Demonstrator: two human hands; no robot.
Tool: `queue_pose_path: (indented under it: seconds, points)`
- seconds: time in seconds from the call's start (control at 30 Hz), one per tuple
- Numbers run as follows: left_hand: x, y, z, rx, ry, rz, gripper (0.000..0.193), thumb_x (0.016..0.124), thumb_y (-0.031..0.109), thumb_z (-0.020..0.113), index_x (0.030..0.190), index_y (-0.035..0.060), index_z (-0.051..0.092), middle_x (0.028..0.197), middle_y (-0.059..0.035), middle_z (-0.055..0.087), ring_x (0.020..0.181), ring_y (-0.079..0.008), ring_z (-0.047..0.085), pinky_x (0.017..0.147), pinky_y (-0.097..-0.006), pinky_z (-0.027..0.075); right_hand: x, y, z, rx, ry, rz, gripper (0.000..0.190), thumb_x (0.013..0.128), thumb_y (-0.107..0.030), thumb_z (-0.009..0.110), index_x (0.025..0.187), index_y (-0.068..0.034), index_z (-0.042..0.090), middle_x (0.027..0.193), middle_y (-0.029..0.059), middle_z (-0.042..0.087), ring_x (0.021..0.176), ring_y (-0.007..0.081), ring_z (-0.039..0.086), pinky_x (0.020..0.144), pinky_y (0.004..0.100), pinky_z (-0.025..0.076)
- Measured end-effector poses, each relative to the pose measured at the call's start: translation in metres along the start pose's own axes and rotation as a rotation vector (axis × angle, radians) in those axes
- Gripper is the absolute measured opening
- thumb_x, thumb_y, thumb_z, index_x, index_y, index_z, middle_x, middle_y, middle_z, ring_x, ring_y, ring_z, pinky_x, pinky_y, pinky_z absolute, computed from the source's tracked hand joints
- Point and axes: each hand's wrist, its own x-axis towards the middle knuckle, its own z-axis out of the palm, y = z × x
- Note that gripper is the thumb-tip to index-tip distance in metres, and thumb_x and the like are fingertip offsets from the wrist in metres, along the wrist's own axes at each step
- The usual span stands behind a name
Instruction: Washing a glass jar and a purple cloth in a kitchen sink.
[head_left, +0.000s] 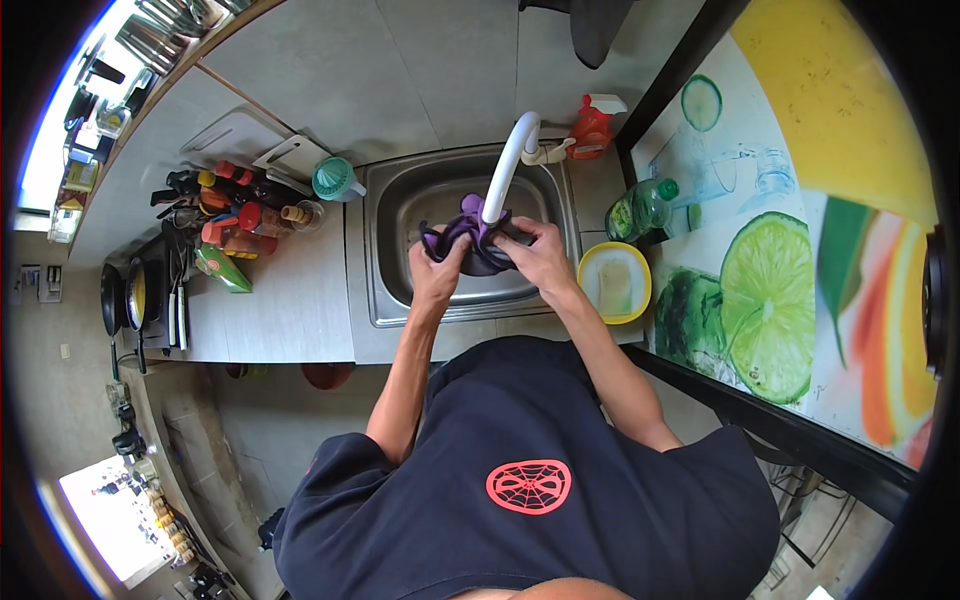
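A bunched purple and dark grey cloth (480, 259) is stretched between my two hands over the steel sink (390, 247). My left hand (437, 274) grips its left side, the thumb pressed on top. On the other side my right hand (541, 255) pinches the cloth between thumb and fingers. The white curved faucet (510, 161) ends right above the cloth, its mouth close to the fabric. Whether water is running cannot be made out. Parts of the sink basin are hidden under the cloth and hands.
Right of the sink stand a yellow-rimmed bowl (646, 281) holding a sponge, a green dish soap bottle (637, 211) and a red spray bottle (591, 131). To the left are a turquoise citrus juicer (335, 178), several bottles (240, 238) and a green packet (223, 268). A printed panel (772, 187) borders the right side.
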Motion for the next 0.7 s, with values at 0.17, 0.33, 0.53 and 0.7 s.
queue_pose_path:
  seconds: [0.17, 0.33, 0.53, 0.7]
  points:
    - [-0.014, -0.021, 0.022, -0.465, 0.327, -0.172, 0.014, 0.088, 0.006, 0.075, 0.096, -0.0054, 0.072, 0.078, -0.0033, 0.067, 0.068, -0.0097, 0.055, 0.064, -0.0228, 0.047, -0.019, 0.008, 0.012, -0.108, 0.124, 0.172, 0.019, 0.084, -0.012, 0.076, 0.096, 0.003, 0.075, 0.076, 0.0113, 0.070, 0.066, 0.0211, 0.059, 0.068, 0.0332, 0.050]
    - [-0.049, -0.055, 0.028, -0.554, 0.338, -0.397, 0.019, 0.090, 0.007, 0.076, 0.102, -0.0066, 0.071, 0.083, -0.0041, 0.069, 0.072, -0.0097, 0.057, 0.068, -0.0224, 0.048, -0.034, 0.016, 0.007, -0.400, 0.074, 0.251, 0.021, 0.084, -0.014, 0.077, 0.097, 0.002, 0.075, 0.080, 0.0133, 0.073, 0.066, 0.0236, 0.062, 0.067, 0.0347, 0.051]
    - [-0.052, -0.033, -0.005, -0.068, -0.069, -0.295, 0.021, 0.093, 0.009, 0.075, 0.108, -0.0052, 0.071, 0.091, -0.0045, 0.069, 0.076, -0.0103, 0.058, 0.070, -0.0228, 0.049, -0.040, 0.034, 0.002, -0.420, 0.007, 0.125, 0.022, 0.084, -0.015, 0.076, 0.098, 0.002, 0.075, 0.082, 0.0152, 0.074, 0.067, 0.0254, 0.064, 0.068, 0.0348, 0.052]
    - [-0.049, -0.016, -0.029, -0.002, 0.009, -0.169, 0.023, 0.095, 0.013, 0.075, 0.106, -0.0061, 0.071, 0.087, -0.0037, 0.068, 0.075, -0.0112, 0.057, 0.072, -0.0236, 0.048, -0.038, 0.025, 0.021, -0.342, 0.018, 0.148, 0.018, 0.087, -0.011, 0.073, 0.098, 0.002, 0.074, 0.086, 0.0135, 0.075, 0.071, 0.0228, 0.066, 0.070, 0.0317, 0.052]
